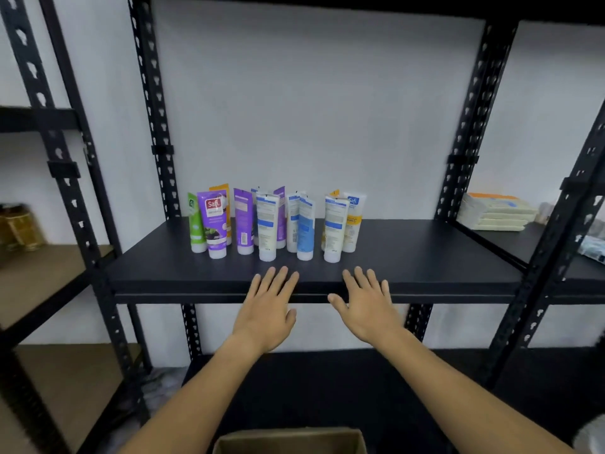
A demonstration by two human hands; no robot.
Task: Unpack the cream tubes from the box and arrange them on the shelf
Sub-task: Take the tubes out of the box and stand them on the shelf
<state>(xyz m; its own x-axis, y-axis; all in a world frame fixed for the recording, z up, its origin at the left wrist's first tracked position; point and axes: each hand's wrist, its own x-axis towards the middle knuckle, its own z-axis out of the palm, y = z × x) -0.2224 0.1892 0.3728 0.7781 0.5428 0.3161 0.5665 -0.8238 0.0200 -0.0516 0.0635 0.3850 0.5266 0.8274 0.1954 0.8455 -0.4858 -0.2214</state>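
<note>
Several cream tubes stand cap-down in a cluster on the black shelf: a green tube at the left, a purple Safi tube, white-and-blue tubes in the middle, and a yellow-labelled Safi tube at the right. My left hand and my right hand are stretched out flat, fingers straight, over the shelf's front edge just short of the tubes. Both hold nothing. The cardboard box shows its open top at the bottom edge of the view; its inside is hidden.
Black perforated uprights frame the bay on both sides. A stack of pale packets lies on the neighbouring shelf to the right. Amber jars stand on a brown shelf at the far left. A lower black shelf lies beneath my arms.
</note>
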